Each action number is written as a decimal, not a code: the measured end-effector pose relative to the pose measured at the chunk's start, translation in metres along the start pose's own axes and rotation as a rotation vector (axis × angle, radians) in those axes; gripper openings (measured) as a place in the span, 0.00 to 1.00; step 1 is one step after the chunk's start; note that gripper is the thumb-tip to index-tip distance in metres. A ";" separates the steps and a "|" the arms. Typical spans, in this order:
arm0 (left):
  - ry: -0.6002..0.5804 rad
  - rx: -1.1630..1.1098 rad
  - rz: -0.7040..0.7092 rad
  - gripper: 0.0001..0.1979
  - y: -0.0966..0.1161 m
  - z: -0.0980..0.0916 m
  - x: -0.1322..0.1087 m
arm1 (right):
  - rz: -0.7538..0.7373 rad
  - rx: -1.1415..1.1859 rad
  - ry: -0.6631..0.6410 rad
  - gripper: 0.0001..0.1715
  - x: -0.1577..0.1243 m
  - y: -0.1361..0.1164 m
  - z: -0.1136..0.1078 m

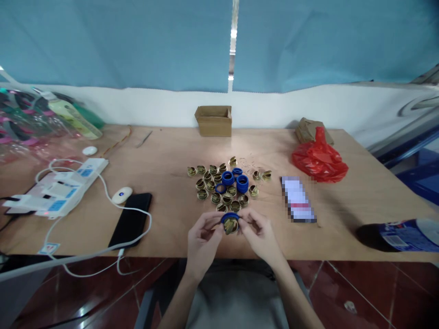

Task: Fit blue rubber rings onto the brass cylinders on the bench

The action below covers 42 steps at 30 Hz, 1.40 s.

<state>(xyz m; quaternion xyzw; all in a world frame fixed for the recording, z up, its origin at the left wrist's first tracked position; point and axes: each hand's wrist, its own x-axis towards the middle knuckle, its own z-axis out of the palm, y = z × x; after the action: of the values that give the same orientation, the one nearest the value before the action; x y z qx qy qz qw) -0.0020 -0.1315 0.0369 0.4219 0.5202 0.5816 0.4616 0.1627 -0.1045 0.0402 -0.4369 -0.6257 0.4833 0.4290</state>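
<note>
Near the table's front edge, my left hand (205, 240) and my right hand (258, 236) are closed on opposite sides of one small piece. It is a round brass-coloured metal fitting (230, 225) with raised flaps, and a blue ring (229, 214) sits around its far edge. Whether the ring is fully seated cannot be told. Just beyond my fingers lie several similar brass-coloured fittings (216, 197), loose on the table. Among them are stacked blue rings (242, 183) and a few single ones, such as a flat blue ring (221, 188).
An open cardboard box (215, 127) stands at the back. On the right are a lit phone (297, 199), a red plastic bag (318, 160) and a bottle lying down (401, 235). A black phone (132, 219), white cables and a power strip (65, 189) occupy the left.
</note>
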 end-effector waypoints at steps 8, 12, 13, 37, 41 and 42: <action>-0.106 -0.105 -0.005 0.12 0.003 -0.006 0.001 | -0.009 0.004 -0.005 0.08 0.003 -0.002 0.001; -0.149 -0.202 0.019 0.16 0.001 -0.005 0.002 | 0.029 0.057 0.048 0.10 0.005 -0.004 0.004; -0.149 -0.219 0.024 0.17 -0.001 -0.005 0.003 | 0.036 0.081 0.049 0.11 0.004 -0.004 0.005; -0.185 -0.105 -0.075 0.21 -0.010 -0.012 0.003 | -0.269 -0.279 -0.030 0.14 -0.007 -0.004 0.006; -0.132 -0.078 -0.019 0.18 -0.012 -0.011 0.003 | -0.275 -0.264 -0.059 0.15 -0.008 -0.003 0.012; -0.122 -0.077 0.002 0.18 -0.013 -0.011 0.003 | -0.271 -0.259 -0.062 0.15 -0.009 -0.002 0.012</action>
<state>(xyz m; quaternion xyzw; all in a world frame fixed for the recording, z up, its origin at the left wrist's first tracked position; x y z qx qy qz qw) -0.0125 -0.1304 0.0232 0.4389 0.4682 0.5747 0.5078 0.1531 -0.1159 0.0394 -0.3852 -0.7485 0.3499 0.4110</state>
